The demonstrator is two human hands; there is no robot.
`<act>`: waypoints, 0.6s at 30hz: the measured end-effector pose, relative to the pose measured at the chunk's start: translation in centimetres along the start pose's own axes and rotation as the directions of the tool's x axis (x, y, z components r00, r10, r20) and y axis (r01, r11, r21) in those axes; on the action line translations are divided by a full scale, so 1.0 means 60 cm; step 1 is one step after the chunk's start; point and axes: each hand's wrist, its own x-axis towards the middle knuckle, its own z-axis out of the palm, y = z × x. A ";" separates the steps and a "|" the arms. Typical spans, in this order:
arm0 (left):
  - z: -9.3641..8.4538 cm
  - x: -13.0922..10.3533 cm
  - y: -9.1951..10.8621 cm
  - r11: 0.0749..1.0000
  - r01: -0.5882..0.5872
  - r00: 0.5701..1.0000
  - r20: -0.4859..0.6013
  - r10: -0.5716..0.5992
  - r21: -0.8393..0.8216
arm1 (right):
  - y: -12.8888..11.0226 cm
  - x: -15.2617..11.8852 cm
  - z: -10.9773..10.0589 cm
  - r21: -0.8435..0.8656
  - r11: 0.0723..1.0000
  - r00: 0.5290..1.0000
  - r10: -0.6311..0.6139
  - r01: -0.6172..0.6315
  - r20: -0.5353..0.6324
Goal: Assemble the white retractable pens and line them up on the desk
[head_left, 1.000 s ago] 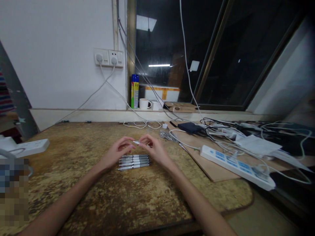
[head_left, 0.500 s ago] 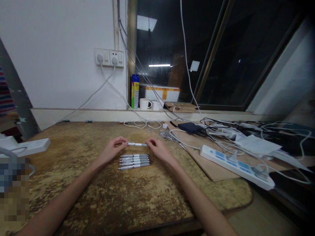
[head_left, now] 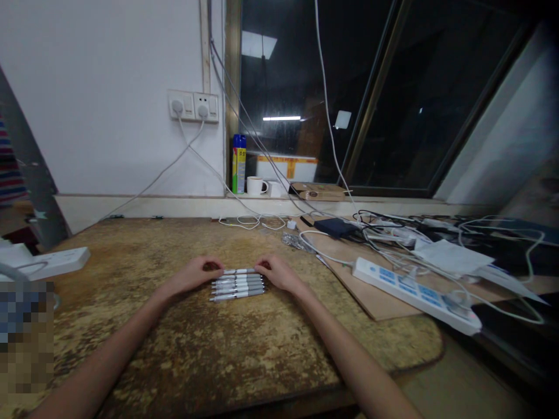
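Several white and grey pens [head_left: 238,286] lie side by side in a row on the worn wooden table [head_left: 209,355]. At the far side of that row is one more pen [head_left: 240,272], pinched at both ends. My left hand [head_left: 202,272] has its fingertips closed on the left end. On the right end are the closed fingertips of my right hand [head_left: 274,271]. This pen lies parallel to the others and right beside the top one.
A white power strip [head_left: 417,297] and a brown board [head_left: 349,285] lie at the right, with tangled cables and papers [head_left: 454,256] behind. Another white strip [head_left: 65,260] is at the left. A mug [head_left: 256,185] and a spray can [head_left: 239,164] stand on the sill.
Both hands have moved toward me with the pen between them, bringing it from beyond the row down to its far edge. The other pens have stayed in place.
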 end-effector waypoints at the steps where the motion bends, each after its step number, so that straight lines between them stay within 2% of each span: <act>1: -0.001 0.000 -0.001 1.000 -0.003 1.000 0.004 0.003 0.007 | 0.002 0.000 0.002 -0.005 1.000 1.000 -0.010 0.010 0.002; 10: 0.000 0.002 -0.015 1.000 0.004 1.000 -0.011 -0.004 0.021 | -0.010 0.001 0.005 0.015 1.000 1.000 -0.005 0.005 0.025; 15: 0.000 0.003 -0.016 1.000 -0.017 0.998 -0.057 0.017 0.004 | -0.010 0.005 0.000 0.026 0.997 0.996 0.076 -0.075 -0.042; 18: 0.002 0.003 -0.019 1.000 0.002 0.991 -0.133 0.000 0.011 | 0.003 0.008 -0.004 0.028 0.991 0.986 0.137 -0.135 -0.093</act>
